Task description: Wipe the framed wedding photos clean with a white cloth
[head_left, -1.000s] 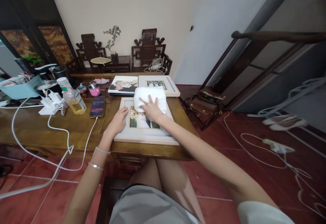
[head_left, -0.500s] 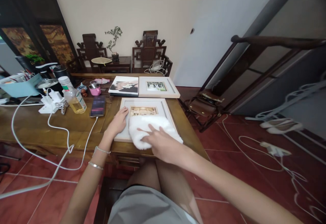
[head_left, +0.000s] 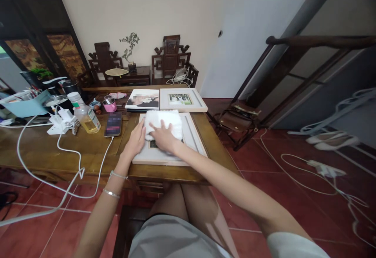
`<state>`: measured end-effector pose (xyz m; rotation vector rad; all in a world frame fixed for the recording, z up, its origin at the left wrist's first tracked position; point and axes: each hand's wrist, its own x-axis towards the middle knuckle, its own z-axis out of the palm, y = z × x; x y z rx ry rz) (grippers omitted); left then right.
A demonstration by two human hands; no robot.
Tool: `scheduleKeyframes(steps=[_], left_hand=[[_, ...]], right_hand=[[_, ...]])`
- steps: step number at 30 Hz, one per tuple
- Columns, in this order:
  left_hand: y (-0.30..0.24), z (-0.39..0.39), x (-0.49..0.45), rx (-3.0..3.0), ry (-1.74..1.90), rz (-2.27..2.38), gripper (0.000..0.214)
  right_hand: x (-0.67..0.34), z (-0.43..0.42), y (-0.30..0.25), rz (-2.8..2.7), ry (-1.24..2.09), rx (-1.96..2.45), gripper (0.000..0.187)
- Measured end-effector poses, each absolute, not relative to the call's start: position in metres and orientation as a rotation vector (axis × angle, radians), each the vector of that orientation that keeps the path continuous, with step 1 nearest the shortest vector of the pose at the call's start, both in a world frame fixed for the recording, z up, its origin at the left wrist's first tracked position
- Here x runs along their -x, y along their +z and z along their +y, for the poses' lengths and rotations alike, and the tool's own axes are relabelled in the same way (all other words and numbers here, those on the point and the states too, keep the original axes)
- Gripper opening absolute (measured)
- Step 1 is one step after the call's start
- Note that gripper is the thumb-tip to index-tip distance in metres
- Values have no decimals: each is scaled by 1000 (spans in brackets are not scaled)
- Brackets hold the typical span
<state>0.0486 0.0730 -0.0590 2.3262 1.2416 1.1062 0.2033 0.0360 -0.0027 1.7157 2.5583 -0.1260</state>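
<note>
A pale wooden picture frame [head_left: 197, 134] lies flat near the table's front edge, its picture mostly covered. On its upper left part rests a fluffy white cloth [head_left: 173, 121]. My right hand [head_left: 164, 137] presses on the cloth from above, fingers spread and flat. Along the frame's left edge lies my left hand [head_left: 136, 138], touching it with fingers stretched out.
Behind are a second picture frame [head_left: 199, 102] and a stack of flat boards [head_left: 138, 100]. To the left stand a phone [head_left: 113, 125] on a charging cable, a pink cup [head_left: 110, 105], a bottle [head_left: 88, 119] and a power strip [head_left: 60, 121]. A chair [head_left: 241, 89] is at right.
My right hand has slid the cloth away from me and leftward, from the frame's near right part to its far left part. My left hand has shifted slightly at the left edge.
</note>
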Motion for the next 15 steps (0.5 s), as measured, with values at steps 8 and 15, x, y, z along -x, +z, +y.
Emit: scheduleKeyframes(steps=[8, 15], left_hand=[[-54, 69, -50, -2293, 1060, 1266, 49], [-66, 76, -47, -2477, 868, 1222, 40]], right_hand=[[-207, -34, 32, 2595, -348, -1358, 59], [-264, -58, 36, 2398, -272, -1606, 53]])
